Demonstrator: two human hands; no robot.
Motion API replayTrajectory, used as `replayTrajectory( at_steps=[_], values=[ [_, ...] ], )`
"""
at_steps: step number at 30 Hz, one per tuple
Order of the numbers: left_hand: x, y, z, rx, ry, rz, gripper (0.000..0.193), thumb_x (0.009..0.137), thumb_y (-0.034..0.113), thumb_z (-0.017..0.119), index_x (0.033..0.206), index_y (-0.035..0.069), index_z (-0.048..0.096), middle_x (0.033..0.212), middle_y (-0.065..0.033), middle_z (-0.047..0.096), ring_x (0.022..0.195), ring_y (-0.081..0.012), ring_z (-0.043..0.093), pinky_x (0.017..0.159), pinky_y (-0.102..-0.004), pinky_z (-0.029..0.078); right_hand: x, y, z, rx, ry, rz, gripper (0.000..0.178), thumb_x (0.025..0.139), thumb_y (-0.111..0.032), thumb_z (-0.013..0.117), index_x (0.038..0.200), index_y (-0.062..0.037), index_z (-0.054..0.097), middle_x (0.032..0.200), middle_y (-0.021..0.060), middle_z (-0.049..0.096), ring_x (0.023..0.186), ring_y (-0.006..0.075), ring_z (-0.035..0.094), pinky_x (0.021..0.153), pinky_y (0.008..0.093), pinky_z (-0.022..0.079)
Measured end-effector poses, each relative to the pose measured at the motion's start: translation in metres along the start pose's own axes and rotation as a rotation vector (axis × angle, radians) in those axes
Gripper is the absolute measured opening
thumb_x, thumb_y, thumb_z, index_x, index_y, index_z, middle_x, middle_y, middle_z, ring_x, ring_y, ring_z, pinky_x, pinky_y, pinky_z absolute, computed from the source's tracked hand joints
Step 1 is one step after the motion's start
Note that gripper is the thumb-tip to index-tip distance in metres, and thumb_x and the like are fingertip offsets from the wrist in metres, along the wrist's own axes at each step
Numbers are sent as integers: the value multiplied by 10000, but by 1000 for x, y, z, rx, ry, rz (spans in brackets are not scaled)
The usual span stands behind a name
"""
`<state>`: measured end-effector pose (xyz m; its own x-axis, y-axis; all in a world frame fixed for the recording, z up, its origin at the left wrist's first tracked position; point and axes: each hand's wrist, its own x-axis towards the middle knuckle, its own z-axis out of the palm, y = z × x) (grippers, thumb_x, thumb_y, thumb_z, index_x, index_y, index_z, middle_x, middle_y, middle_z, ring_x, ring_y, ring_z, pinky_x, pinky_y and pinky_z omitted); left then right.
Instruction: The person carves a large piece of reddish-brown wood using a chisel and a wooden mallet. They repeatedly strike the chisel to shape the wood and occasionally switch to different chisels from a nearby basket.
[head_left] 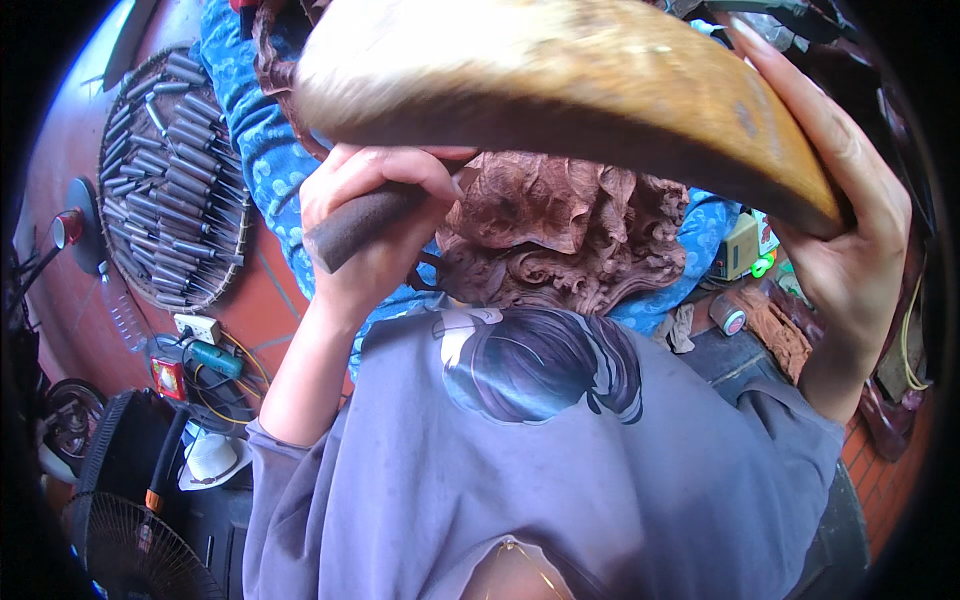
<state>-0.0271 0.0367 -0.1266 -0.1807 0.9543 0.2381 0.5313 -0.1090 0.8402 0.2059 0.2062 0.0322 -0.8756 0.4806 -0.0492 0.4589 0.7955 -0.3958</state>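
My left hand is closed round the dark, cylindrical wooden handle of a carving chisel; its blade is hidden. My right hand grips one end of a thick, curved block of yellowish wood, smooth and worn, with a dark underside. This block is raised close to the camera, partly blurred, and covers much of the view ahead. Below and beyond it sits a reddish-brown carved wood piece with deep folds and curls, between my legs in blue patterned trousers.
On the tiled floor at left, a round woven tray holds many carving chisels. Near it are a clear plastic bottle, a power outlet box with cables and a fan. A small round tin and wood scraps lie at right.
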Motion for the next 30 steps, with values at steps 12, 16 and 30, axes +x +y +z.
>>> replayTrajectory(
  at_steps=[12, 16, 30],
  values=[
    [-37, -36, 6, 311, -224, -162, 300, 895, 179, 674, 1194, 166, 662, 1164, -14, 656, 1064, -192, 627, 934, -346, 468, 35, -48, -37, -422, -2, -373, 573, 643, -17, 689, 1214, -22, 631, 988, 144, 596, 869, 264, 606, 758, 311, 469],
    [-32, -43, 2, 635, -286, 175, 289, 924, 161, 633, 1211, 167, 655, 1219, -23, 639, 1125, -193, 605, 961, -332, 452, 34, -53, -45, -465, -6, -391, 555, 654, -39, 675, 1208, -52, 646, 914, 111, 574, 802, 241, 588, 705, 307, 462],
    [10, 9, 2, -552, -345, -225, 507, 849, 269, 691, 1321, 185, 528, 1319, -68, 554, 1249, -248, 490, 1064, -433, 354, -9, -35, -53, -398, 230, -421, 538, 663, -53, 641, 1187, -159, 691, 745, 27, 553, 638, 188, 556, 582, 307, 461]
  ],
)
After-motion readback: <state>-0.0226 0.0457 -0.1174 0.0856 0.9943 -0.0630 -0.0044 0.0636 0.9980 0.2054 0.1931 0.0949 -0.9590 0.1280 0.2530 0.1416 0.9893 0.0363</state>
